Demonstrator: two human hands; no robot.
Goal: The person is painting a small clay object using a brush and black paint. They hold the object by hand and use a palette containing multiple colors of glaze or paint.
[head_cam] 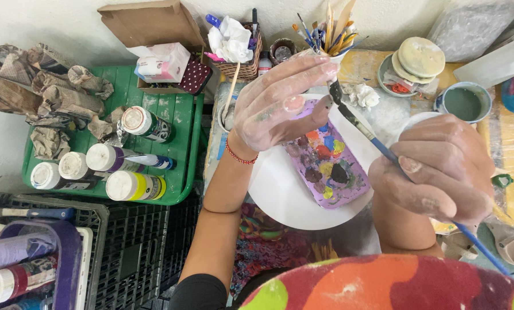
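My right hand (pixel 438 172) grips a blue-handled paintbrush (pixel 377 140) that slants up to the left. Its dark bristle tip sits between the fingertips of my left hand (pixel 283 100), which pinch it; that hand is smeared with pale paint and has a red thread bracelet at the wrist. Below the hands lies a purple palette (pixel 326 163) with several blobs of mixed colour, resting on a round white board (pixel 280 195).
A green crate lid (pixel 173 123) on the left carries several paint bottles (pixel 135 186) and crumpled newspaper (pixel 50 97). A cup of brushes (pixel 328 34), a wicker basket (pixel 242 57), a bowl of greenish water (pixel 462 103) and stacked clay discs (pixel 419 57) line the back.
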